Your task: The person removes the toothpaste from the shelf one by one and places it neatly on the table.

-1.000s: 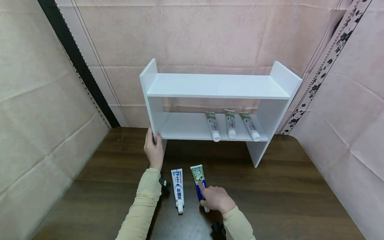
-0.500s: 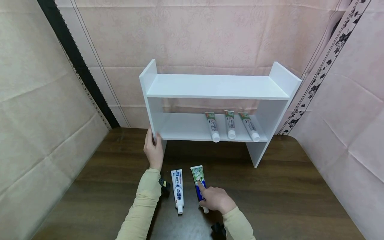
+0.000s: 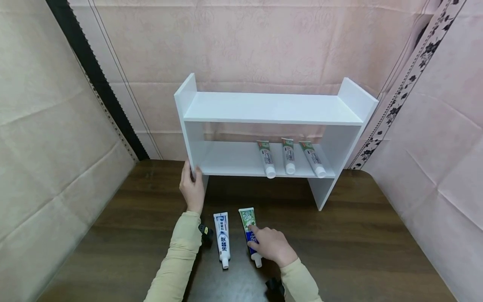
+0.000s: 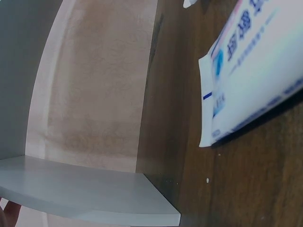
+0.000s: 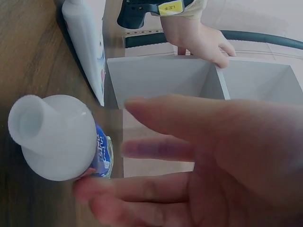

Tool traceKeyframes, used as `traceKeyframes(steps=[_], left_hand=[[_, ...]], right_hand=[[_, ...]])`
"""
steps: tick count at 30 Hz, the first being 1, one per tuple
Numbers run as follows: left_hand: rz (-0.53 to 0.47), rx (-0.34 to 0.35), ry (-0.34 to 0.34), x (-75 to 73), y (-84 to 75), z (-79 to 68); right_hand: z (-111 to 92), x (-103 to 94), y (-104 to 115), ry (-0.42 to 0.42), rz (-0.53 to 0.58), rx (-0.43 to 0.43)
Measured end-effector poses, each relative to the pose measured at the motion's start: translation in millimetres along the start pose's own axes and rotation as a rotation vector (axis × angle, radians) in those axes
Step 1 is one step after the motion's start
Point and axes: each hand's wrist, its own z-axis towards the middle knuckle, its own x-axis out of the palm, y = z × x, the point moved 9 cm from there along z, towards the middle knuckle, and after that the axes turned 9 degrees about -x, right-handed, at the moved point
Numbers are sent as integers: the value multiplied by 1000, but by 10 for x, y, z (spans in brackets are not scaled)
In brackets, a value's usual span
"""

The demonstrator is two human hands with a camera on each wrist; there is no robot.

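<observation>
My left hand [image 3: 193, 188] holds the left side panel of a white two-tier shelf [image 3: 271, 108], with the thumb on the inner side and the fingers outside. On the table, my right hand [image 3: 273, 245] is at a green and blue toothpaste tube [image 3: 247, 218], its index finger on the tube. The right wrist view has the fingers extended and the thumb apart, beside the tube's white cap [image 5: 52, 137]. A white and blue toothpaste tube [image 3: 222, 237] lies to the left, cap toward me; the left wrist view shows its flat end [image 4: 207, 104].
On the lower shelf board lie three green and white tubes: one to the left [image 3: 266, 159], one in the middle [image 3: 288, 156] and a slanted one to the right [image 3: 312, 159]. Behind the dark wooden table [image 3: 358, 251] hangs a pale cloth [image 3: 264, 46], with more cloth on both sides.
My right hand has shifted slightly up along the green and blue toothpaste tube, showing more of its white cap. The left hand keeps its hold on the shelf.
</observation>
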Motion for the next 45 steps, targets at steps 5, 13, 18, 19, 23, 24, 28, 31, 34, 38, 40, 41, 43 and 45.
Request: traceKeyframes(steps=[5,13,18,19,23,24,28,31,34,38,40,41,43,45], left_hand=[[8,-1,-4,-7,25,-1],[12,4,10,-1,13,-8],[10,12,8,-2,3,-4],[10,14,8,-3,1,-4],[11,16,4,-8,-5,-5],[12,14,5,-8,-5,-6],[14,4,9,-7,-3,-14],[8,-2,12,-7,-6,-23],[5,-4,12,-7,-11,-28],[10,5,6,-13,-25,-24],[14,11,2,-15,-32,-22],[14,12,1,-17,-36,-19],[14,19,-4,-20,-40,-16],[12,16,-2,-22,-39,-16]], right_hand=[[3,-94,7,-119,33,-8],[-58,-327,9,-439,73,-19],[-116,-484,6,-602,99,-36],[-124,-508,2,-623,102,-34],[-150,-609,-16,-690,131,-23],[-159,-638,-24,-707,139,-16],[-186,-751,-68,-770,153,6],[-193,-834,-101,-800,159,18],[-189,-932,-124,-821,163,20],[-171,-1087,-164,-848,150,27],[-149,-1162,-193,-859,135,32],[-136,-1196,-210,-862,126,37],[-101,-1251,-245,-860,112,47],[-62,-1283,-276,-850,104,57]])
